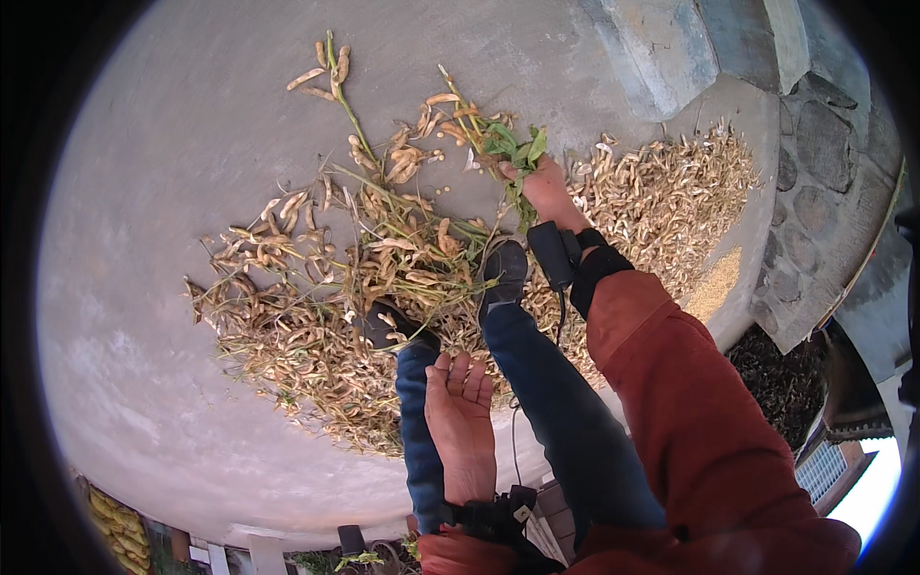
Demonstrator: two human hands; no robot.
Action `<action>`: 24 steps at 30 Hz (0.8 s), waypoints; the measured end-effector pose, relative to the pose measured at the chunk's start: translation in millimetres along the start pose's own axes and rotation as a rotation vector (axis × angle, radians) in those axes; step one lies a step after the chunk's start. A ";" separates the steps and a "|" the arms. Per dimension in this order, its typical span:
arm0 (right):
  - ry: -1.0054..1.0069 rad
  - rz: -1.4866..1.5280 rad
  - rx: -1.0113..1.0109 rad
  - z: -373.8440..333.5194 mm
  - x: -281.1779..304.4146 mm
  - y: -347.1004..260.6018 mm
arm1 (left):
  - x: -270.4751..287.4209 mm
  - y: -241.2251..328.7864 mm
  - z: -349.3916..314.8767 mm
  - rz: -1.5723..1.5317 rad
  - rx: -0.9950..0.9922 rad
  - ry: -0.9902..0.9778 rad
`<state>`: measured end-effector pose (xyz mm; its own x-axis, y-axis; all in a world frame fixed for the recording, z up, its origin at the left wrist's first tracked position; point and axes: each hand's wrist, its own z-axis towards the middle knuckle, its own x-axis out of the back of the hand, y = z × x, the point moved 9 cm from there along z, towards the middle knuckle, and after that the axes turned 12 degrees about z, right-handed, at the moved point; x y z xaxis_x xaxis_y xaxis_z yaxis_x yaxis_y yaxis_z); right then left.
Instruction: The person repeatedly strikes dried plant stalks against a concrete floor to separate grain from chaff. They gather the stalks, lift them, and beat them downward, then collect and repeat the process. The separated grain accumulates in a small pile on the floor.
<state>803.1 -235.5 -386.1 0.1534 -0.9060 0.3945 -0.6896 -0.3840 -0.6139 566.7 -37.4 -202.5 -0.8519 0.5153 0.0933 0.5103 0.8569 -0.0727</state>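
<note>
Across the smooth grey concrete floor before you, the work looks partly done. To your right spreads a broad heap of loose, dry tan pods, seemingly off their stems; a second bed of tan pods lies to your left, mixed with stem scraps. What seems left is the tangled pile of yellow-green stalks on that bed, its stems still bearing pods. A thin green stalk with pods juts out beyond it. At the right heap's edge is a pale yellow patch, perhaps shelled beans. Your right hand has its grip closed around a leafy green stalk, between heap and tangle; pods appear to remain at its far end. Your left hand is empty, palm up, fingers loosely curled. Smallest, a few round pale beans lie bare on the floor.
</note>
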 end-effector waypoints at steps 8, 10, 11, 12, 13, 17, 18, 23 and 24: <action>-0.030 -0.323 0.175 15.5 -28.0 10.0 | -5.7 0.1 -3.3 -0.079 0.002 -0.068; -0.004 -0.346 0.072 20.7 -12.8 18.5 | -8.5 2.3 -4.4 -0.060 -0.014 -0.083; -0.027 -0.159 0.073 17.6 -6.1 17.5 | -9.3 3.4 -5.1 -0.056 -0.018 -0.084; -0.030 -0.137 0.053 16.0 2.7 16.0 | -10.4 4.5 -5.7 -0.052 -0.022 -0.088; -0.004 -0.132 -0.020 15.1 15.6 16.8 | -11.9 5.4 -5.9 -0.053 -0.027 -0.094; 0.072 0.272 -0.299 -3.0 41.5 10.6 | -15.9 8.0 -5.3 -0.041 -0.032 -0.113; 0.119 0.448 -0.388 -15.4 47.2 9.5 | -17.0 7.8 -4.8 -0.032 -0.025 -0.121; -0.026 0.530 -0.308 -62.1 47.8 -47.8 | -21.2 10.8 -4.6 0.027 -0.049 -0.142; -0.054 0.555 -0.347 -75.0 45.3 -54.3 | -23.0 12.5 -5.0 0.035 -0.069 -0.154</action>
<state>794.4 -242.4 -283.7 -0.2622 -0.9641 0.0419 -0.8633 0.2149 -0.4567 593.3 -38.5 -200.5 -0.8386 0.5412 -0.0621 0.5425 0.8401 -0.0047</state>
